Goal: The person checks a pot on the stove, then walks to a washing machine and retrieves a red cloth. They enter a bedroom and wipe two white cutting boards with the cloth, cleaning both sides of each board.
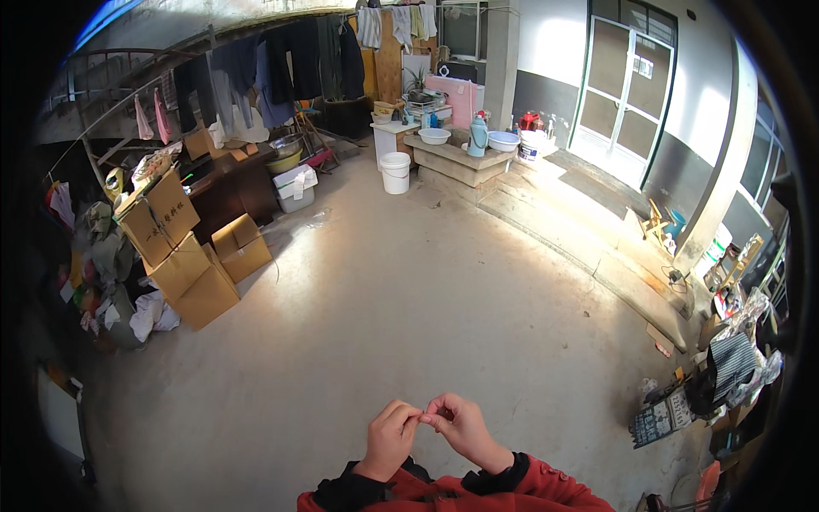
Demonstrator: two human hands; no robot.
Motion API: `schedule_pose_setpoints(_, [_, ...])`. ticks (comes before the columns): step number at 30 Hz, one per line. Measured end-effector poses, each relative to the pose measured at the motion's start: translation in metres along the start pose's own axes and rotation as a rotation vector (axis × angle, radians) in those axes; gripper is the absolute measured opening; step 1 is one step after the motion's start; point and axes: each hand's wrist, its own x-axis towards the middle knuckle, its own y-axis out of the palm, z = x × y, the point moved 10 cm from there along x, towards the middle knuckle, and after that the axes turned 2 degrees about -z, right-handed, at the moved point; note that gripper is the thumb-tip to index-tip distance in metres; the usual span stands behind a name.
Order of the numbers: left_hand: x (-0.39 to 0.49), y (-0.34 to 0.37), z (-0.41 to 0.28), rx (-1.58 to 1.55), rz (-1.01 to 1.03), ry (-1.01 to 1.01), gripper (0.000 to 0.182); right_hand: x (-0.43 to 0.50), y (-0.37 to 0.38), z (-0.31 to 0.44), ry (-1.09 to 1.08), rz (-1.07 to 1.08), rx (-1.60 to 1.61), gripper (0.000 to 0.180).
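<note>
Low in the picture, in front of my red coat point(544, 489), my two hands meet at the fingertips. My left hand point(389, 438) is raised with its fingers bent and thumb drawn toward them. From the other side my right hand point(466, 430) touches it, thumb and forefinger pinched together. Whether a small thing sits between the fingertips is too small to tell. Black cuffs show at both wrists. Below the hands lies the grey concrete floor.
Cardboard boxes point(160, 221) are stacked at left, under hanging laundry point(275, 70). A white bucket point(395, 173) stands by a concrete sink point(448, 153) holding basins and a blue thermos flask point(477, 136). A concrete step point(576, 249) leads to glazed doors point(624, 96). A covered vehicle point(729, 371) stands right.
</note>
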Motion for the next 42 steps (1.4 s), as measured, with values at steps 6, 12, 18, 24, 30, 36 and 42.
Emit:
schedule_pose_setpoints(6, [0.122,0.039,0.058,-0.083,0.048,-0.033,0.008,0.121,-0.034,-0.016,0.074,-0.091,0.06,0.014])
schedule_pose_setpoints(12, [0.198,0.108,0.157,-0.683,0.086,-0.518,0.01,0.233,-0.053,-0.049,0.131,0.11,0.234,0.014])
schedule_pose_setpoints(18, [0.32,0.125,0.194,-0.681,-0.074,-0.536,0.017,0.36,-0.098,-0.06,0.12,0.3,0.311,0.013])
schedule_pose_setpoints(24, [0.407,0.176,0.219,-0.467,0.03,-0.444,0.019,0.479,-0.19,-0.077,0.11,0.103,0.221,0.013])
schedule_pose_setpoints(30, [0.481,0.192,0.244,-0.239,-0.107,-0.424,0.017,0.554,-0.218,-0.052,-0.277,-0.013,-0.12,0.043])
schedule_pose_setpoints(36, [0.57,0.225,0.309,0.156,0.309,-0.107,0.066,0.647,-0.198,-0.067,-0.399,0.179,-0.241,0.05])
schedule_pose_setpoints(42, [0.695,0.208,0.355,0.095,0.188,-0.148,0.075,0.772,-0.188,-0.077,-0.313,0.188,-0.293,0.051])
